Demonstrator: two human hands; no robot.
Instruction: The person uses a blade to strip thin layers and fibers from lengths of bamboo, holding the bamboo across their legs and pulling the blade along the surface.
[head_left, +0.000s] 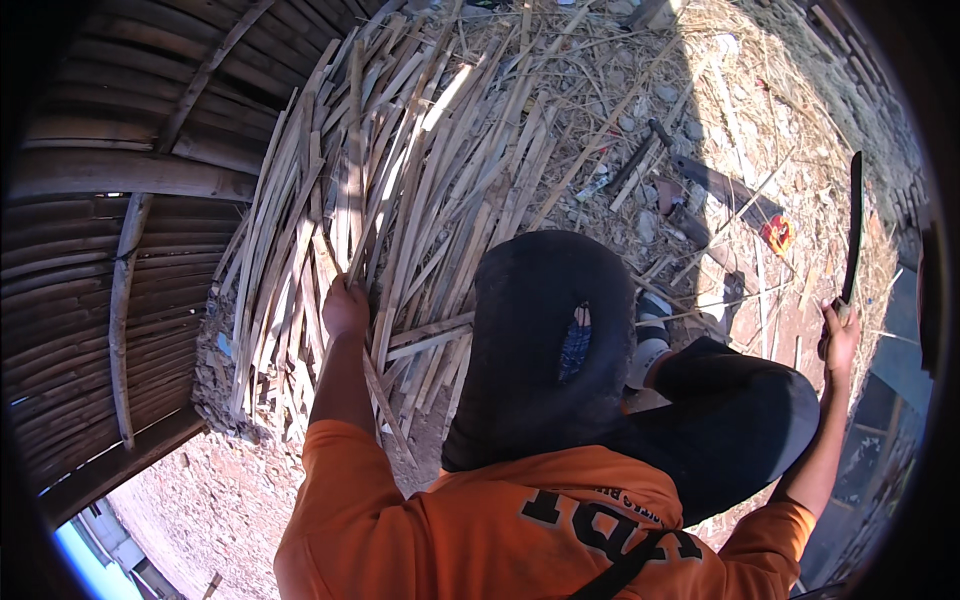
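My left hand (pixel 345 309) reaches into a large pile of split bamboo strips (pixel 420 200). Its fingers are closed around a bamboo strip (pixel 355 180) that points away from me; where it ends among the others is hard to make out. Out to the right, my right hand (pixel 841 335) grips the handle of a machete (pixel 855 225). The long dark blade stands up from the fist, well apart from the pile.
My bent legs in dark trousers (pixel 550 330) lie between the hands. A wooden block (pixel 725 185) rests on littered ground, with a dark-bladed tool (pixel 635 165) and a red-orange scrap (pixel 777 235) nearby. A slatted wooden wall (pixel 70 280) borders the pile on the left.
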